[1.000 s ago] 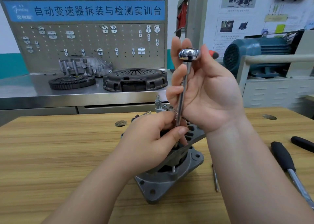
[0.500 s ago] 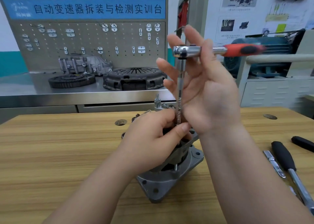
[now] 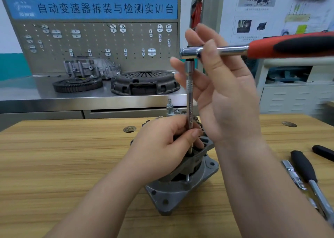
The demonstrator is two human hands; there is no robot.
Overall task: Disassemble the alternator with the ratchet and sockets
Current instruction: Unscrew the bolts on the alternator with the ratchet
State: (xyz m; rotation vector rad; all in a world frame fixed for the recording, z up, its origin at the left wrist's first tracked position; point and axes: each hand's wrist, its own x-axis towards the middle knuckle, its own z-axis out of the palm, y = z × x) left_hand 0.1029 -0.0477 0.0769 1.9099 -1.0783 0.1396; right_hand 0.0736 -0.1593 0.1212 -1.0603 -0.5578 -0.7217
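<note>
The grey alternator (image 3: 182,189) stands upright on the wooden table (image 3: 63,165). A long chrome extension bar (image 3: 189,96) rises straight up from its top into the head of the ratchet (image 3: 191,53), whose red and black handle (image 3: 292,46) points right. My left hand (image 3: 162,151) wraps the alternator's top and pinches the bar's lower end. My right hand (image 3: 222,93) is up by the ratchet head, thumb over the shaft, fingers loosely spread behind the bar. The socket at the bar's foot is hidden by my left hand.
Black-handled tools (image 3: 305,167) and a chrome bar (image 3: 293,175) lie on the table at the right. A steel bench behind carries a clutch cover (image 3: 144,82), a flywheel ring (image 3: 77,84) and a housing (image 3: 90,68) under a pegboard. A blue motor stands at the far right.
The ratchet handle has swung round from pointing away to pointing right. My right hand's fingers have loosened around the head. My left hand has stayed on the alternator and bar.
</note>
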